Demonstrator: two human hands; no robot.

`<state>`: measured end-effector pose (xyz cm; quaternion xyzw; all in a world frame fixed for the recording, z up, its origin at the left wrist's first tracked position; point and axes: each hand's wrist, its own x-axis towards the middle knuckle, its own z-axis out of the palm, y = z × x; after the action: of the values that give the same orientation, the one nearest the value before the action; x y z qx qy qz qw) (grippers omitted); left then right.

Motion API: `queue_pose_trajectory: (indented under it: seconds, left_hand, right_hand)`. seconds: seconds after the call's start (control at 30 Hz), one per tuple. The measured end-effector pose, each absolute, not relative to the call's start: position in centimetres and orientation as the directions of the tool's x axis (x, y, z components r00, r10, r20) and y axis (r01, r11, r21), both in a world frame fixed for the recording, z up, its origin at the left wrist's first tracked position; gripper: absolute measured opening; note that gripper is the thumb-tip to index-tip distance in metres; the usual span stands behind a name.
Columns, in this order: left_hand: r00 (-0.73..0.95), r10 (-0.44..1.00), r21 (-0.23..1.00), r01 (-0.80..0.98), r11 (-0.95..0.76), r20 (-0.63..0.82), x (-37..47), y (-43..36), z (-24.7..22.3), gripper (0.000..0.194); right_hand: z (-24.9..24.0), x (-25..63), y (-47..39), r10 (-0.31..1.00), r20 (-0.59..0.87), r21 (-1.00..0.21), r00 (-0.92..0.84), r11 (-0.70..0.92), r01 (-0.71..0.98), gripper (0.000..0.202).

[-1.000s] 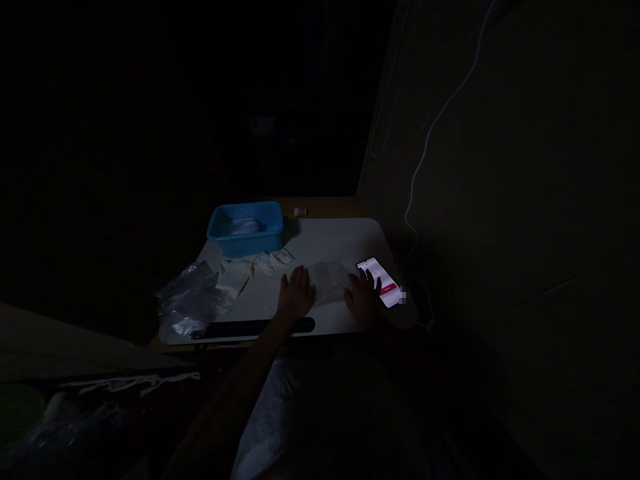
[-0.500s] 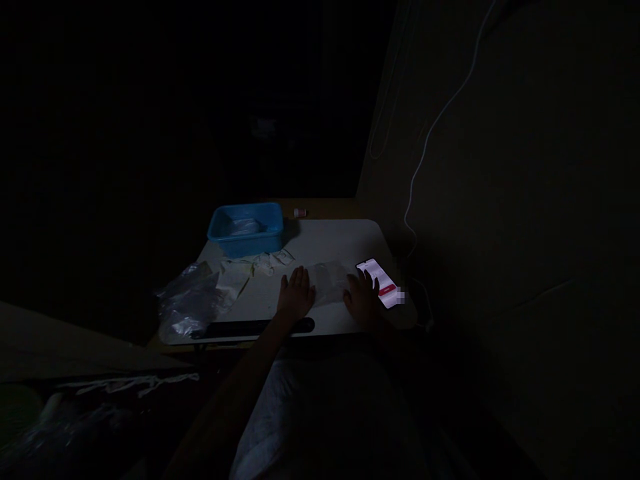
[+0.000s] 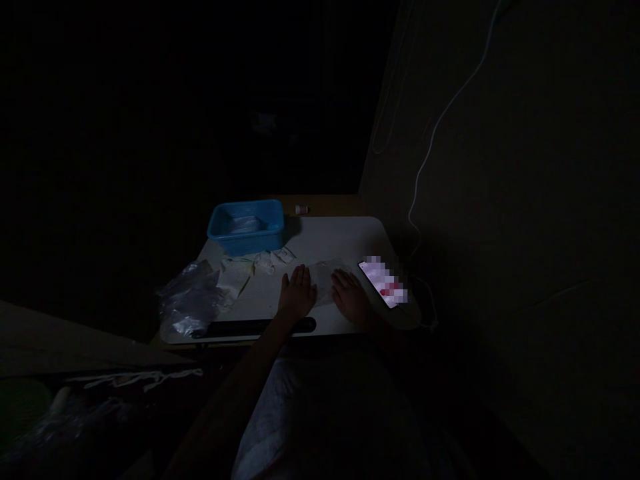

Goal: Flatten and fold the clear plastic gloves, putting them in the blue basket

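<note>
My left hand (image 3: 297, 293) lies flat on the white table (image 3: 335, 235), fingers stretched forward, at the left edge of a clear plastic bag (image 3: 323, 283). At the bag's right side rests my right hand (image 3: 350, 295), palm down with its fingers extended over the plastic. Neither hand grips anything. Just right of my right hand is a phone (image 3: 383, 283) with its screen lit; part of it is blurred out. The dim light hides fine detail of the bag between my hands.
A blue basin (image 3: 250, 243) holding plastic stands at the back left. Crumpled clear plastic (image 3: 187, 300) lies at the table's left edge, near some paper scraps (image 3: 270, 260). A small cup-like item (image 3: 301, 209) sits behind the table. A white cable (image 3: 435, 127) hangs along the right wall.
My right hand has moved left, off the phone and onto the plastic bag. My left hand stays in place on the table.
</note>
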<state>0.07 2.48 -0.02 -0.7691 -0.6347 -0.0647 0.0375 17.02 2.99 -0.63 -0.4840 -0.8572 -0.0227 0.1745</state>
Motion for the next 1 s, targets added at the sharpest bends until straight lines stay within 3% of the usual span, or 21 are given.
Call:
queue_pose_trajectory:
  seconds: [0.53,0.7,0.87,1.0]
  left_hand:
    - [0.194,0.962,0.032,0.979,-0.204,0.191,0.1,2.3,0.0,0.055]
    - [0.159,0.961,0.093,0.978,-0.184,0.227,-0.1,2.3,0.2,0.054]
    - [0.339,0.88,0.2,0.887,-0.417,0.332,-1.4,1.5,0.8,0.047]
    - [0.565,0.766,0.123,0.775,-0.62,0.307,-1.8,0.2,0.9,0.043]
  right_hand:
    - [-0.6,17.2,2.9,0.852,0.315,-0.133,-0.419,0.477,0.869,0.039]
    - [-0.8,17.3,3.0,0.85,0.323,-0.14,-0.417,0.478,0.867,0.038]
    - [-0.7,17.3,2.9,0.849,0.326,-0.146,-0.415,0.479,0.866,0.039]
    - [-0.5,17.2,2.9,0.856,0.307,-0.151,-0.416,0.476,0.866,0.039]
